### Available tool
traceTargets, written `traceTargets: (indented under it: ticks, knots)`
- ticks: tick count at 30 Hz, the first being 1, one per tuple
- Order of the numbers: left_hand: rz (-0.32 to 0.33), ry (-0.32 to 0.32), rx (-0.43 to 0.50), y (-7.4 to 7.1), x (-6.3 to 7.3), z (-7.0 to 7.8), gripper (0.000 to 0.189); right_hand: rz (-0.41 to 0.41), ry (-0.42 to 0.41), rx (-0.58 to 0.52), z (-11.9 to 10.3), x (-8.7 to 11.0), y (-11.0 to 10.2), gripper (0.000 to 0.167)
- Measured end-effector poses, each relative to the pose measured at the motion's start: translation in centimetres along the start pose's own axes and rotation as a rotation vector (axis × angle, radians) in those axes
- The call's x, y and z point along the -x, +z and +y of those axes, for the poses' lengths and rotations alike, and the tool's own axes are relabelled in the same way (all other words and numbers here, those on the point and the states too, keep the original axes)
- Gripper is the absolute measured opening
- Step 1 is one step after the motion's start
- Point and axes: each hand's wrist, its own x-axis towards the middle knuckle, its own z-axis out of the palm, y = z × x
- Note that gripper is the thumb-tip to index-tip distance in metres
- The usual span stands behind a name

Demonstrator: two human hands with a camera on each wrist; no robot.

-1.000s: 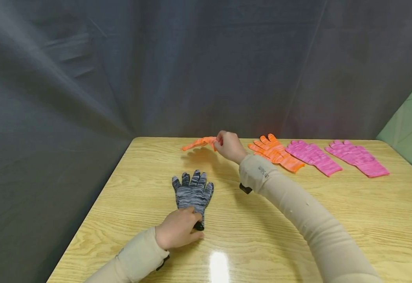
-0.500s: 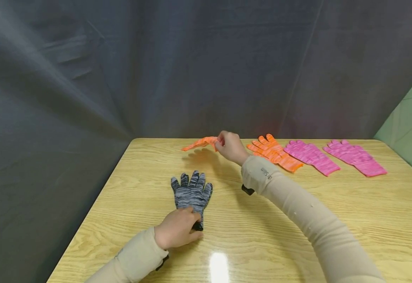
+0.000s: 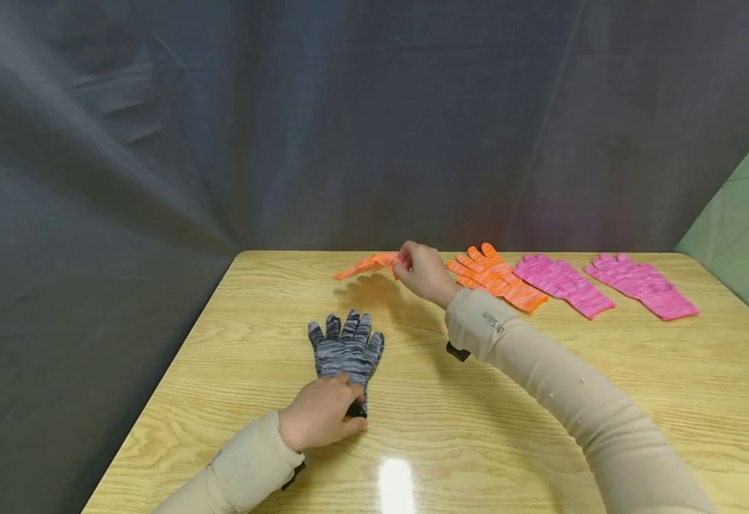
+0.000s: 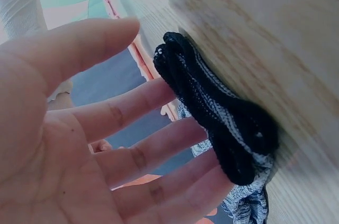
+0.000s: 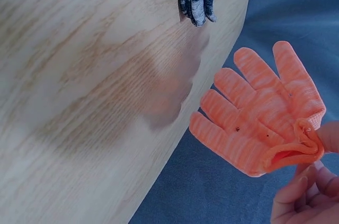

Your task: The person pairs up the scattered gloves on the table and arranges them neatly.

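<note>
In the head view, a grey and black knitted glove point(image 3: 346, 355) lies on the wooden table with its fingers pointing away. My left hand point(image 3: 321, 412) is over its cuff. The left wrist view shows the fingers point(image 4: 183, 142) reaching to the black cuff point(image 4: 220, 110), their tips partly hidden behind it, with the thumb held apart. Near the far edge, my right hand point(image 3: 427, 271) pinches an orange knitted glove point(image 3: 369, 264) by its cuff, raised over the table with a shadow below. Its spread fingers and folded cuff opening point(image 5: 294, 152) show in the right wrist view.
Another orange glove point(image 3: 499, 280) lies flat right of my right hand. Beyond it are two pink gloves point(image 3: 563, 284) point(image 3: 642, 285) in a row along the back of the table point(image 3: 265, 285). A dark cloth point(image 3: 374, 128) hangs behind the far edge.
My right hand has shifted slightly right and nearer, carrying the orange glove with it. My left hand stays at the grey glove's cuff.
</note>
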Motion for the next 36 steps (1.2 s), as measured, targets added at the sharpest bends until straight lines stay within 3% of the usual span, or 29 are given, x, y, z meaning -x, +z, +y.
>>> traceTargets:
  ticks: [23,31,36]
  knots:
    - [-0.011,-0.015,0.028,-0.1,-0.1,-0.2,0.026,-0.006,-0.020,-0.029,-0.1,1.6,-1.2,0.014]
    - [0.033,0.026,0.015,0.7,-0.3,-0.8,0.025,0.014,-0.023,-0.017,0.2,2.4,-1.4,0.013]
    - [0.020,0.000,0.031,0.1,-0.1,-0.3,0.024,0.022,-0.030,-0.023,0.4,2.8,-1.7,0.012]
